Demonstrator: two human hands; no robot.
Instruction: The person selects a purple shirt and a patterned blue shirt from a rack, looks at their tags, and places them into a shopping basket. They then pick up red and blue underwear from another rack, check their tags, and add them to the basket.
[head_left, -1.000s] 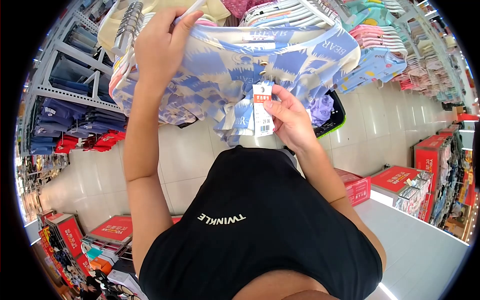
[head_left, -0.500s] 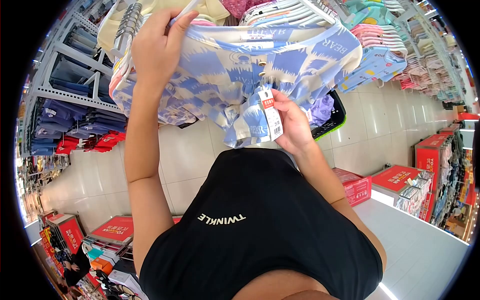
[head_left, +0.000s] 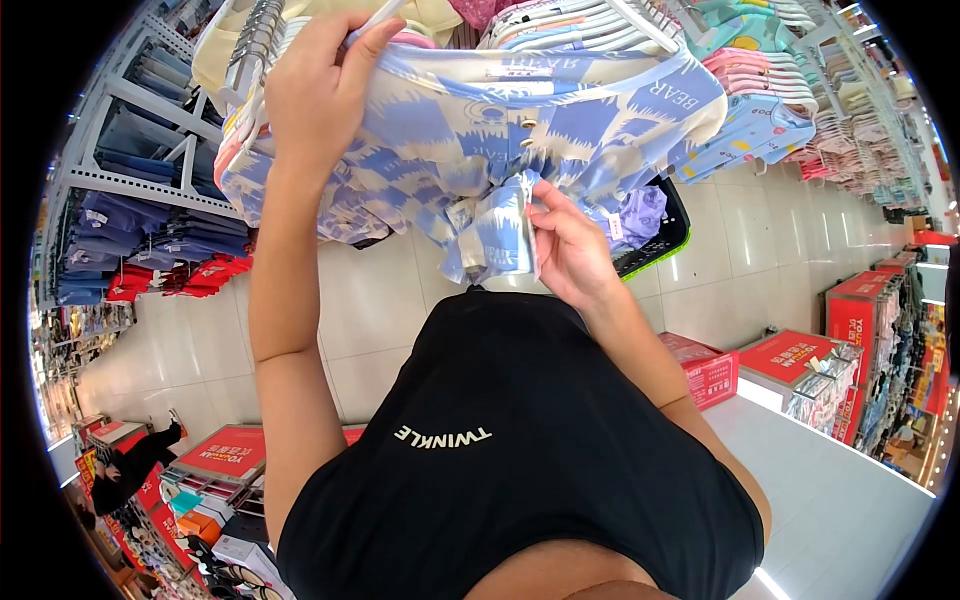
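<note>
A blue-and-cream patterned garment (head_left: 430,130) printed with "BEAR" hangs in front of me, with buttons below its neckline. My left hand (head_left: 318,100) is closed around the white hanger (head_left: 385,14) at the garment's neckline; part of the hanger is hidden by the fingers and cloth. Lower down, my right hand (head_left: 575,248) pinches a price tag (head_left: 532,238), now turned nearly edge-on, so its print cannot be read. The tag lies against a gathered, bunched part of the same garment.
Behind the garment are racks of hung clothes (head_left: 755,130). A black basket (head_left: 676,222) with a green rim holds a purple item (head_left: 640,215). Folded jeans (head_left: 150,235) fill shelves at left. Red-topped display stands (head_left: 800,360) are at right. Another person (head_left: 130,470) is at lower left.
The price tag has turned from facing me to nearly edge-on in my right hand. My left hand keeps its hold. The person at lower left has come further into view.
</note>
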